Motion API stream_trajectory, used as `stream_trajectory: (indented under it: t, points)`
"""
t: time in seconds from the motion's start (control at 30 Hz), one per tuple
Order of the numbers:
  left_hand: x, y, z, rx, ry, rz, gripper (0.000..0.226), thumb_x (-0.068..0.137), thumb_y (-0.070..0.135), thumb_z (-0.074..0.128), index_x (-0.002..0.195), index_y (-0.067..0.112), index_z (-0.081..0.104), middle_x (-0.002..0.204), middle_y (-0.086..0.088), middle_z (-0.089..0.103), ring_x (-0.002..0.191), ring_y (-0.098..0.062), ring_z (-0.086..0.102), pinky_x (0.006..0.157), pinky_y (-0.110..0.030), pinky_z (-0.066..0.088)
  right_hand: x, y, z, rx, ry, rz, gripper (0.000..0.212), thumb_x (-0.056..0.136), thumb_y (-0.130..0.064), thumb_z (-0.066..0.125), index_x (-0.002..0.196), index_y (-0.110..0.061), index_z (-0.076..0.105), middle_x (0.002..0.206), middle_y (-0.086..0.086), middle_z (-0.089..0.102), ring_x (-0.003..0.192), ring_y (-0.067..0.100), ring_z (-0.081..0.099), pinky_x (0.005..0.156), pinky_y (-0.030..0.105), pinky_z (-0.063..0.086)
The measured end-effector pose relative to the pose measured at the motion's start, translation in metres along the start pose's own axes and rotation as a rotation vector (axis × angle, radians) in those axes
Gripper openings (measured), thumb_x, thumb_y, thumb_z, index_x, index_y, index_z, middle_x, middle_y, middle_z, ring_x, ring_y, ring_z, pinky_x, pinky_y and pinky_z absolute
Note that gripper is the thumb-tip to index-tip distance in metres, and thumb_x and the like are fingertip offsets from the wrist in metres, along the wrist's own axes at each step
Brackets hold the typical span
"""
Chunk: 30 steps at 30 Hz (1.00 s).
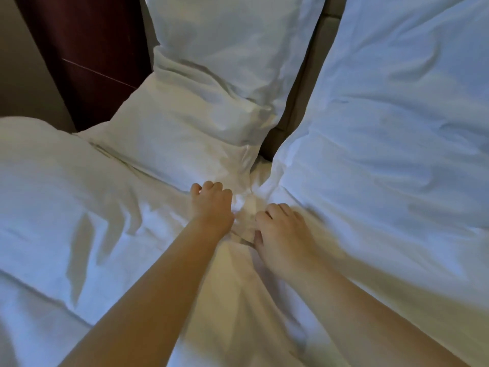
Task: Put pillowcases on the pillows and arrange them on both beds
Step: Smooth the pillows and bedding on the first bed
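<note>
Two white pillows lean against the headboard: a left pillow point(195, 120) with a rumpled case, and a larger right pillow point(391, 133). Behind the left one stands another white pillow point(227, 30). Both my hands rest on the bed between the two front pillows. My left hand point(213, 205) has its fingers curled into a bunch of white fabric at the lower corner of the left pillow. My right hand point(280, 234) presses with bent fingers on the fabric at the lower corner of the right pillow, and motion blur hides its grip.
A white duvet point(60, 207) covers the bed at the left and front. A dark wooden panel point(87, 56) stands at the upper left beside the bed. A grey padded headboard point(309, 75) shows between the pillows.
</note>
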State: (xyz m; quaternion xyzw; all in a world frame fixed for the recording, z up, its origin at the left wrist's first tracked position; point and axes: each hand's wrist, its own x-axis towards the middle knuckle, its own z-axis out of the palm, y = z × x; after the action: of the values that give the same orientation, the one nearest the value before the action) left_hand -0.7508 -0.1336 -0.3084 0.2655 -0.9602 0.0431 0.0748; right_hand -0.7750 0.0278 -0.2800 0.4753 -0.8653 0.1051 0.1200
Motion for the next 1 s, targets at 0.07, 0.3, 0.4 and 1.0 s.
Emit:
stream_trajectory:
  t: [0.07,0.3,0.4,1.0]
  points:
    - [0.003,-0.008,0.015,-0.013,0.025,-0.025,0.027,0.085,0.023,0.053,0.111,0.024,0.06,0.112,0.003,0.058,0.111,-0.02,0.048,0.098,-0.035,0.028,0.011,-0.002,0.011,-0.028,-0.01,-0.01,0.016,0.059,-0.009,0.07,0.069,-0.012,0.059,0.07,0.006,0.056,0.068,0.029,0.055,0.057,0.037,0.044]
    - [-0.004,-0.005,0.069,-0.115,0.241,-0.007,0.027,0.065,0.022,0.076,0.088,0.026,0.063,0.088,0.008,0.064,0.086,-0.018,0.062,0.074,-0.033,0.025,0.064,-0.013,0.061,-0.123,-0.114,-0.086,0.011,0.052,-0.007,0.062,0.059,-0.015,0.064,0.059,0.001,0.063,0.059,0.02,0.062,0.059,0.028,0.049]
    - [0.004,0.0,0.08,-0.188,0.319,-0.01,0.027,0.077,0.024,0.068,0.103,0.026,0.06,0.114,0.009,0.063,0.112,-0.012,0.06,0.081,-0.033,0.029,0.081,-0.01,0.075,-0.209,-0.257,0.061,0.015,0.074,-0.008,0.056,0.083,-0.011,0.067,0.085,0.007,0.07,0.083,0.025,0.065,0.08,0.037,0.048]
    - [0.02,0.013,0.097,-0.238,0.366,-0.08,0.009,0.078,0.018,0.061,0.084,0.025,0.06,0.087,0.01,0.061,0.098,-0.011,0.062,0.086,-0.03,0.027,0.085,0.014,0.123,0.043,-0.102,0.075,0.01,0.073,-0.005,0.061,0.07,-0.014,0.061,0.072,0.003,0.063,0.077,0.023,0.059,0.077,0.035,0.044]
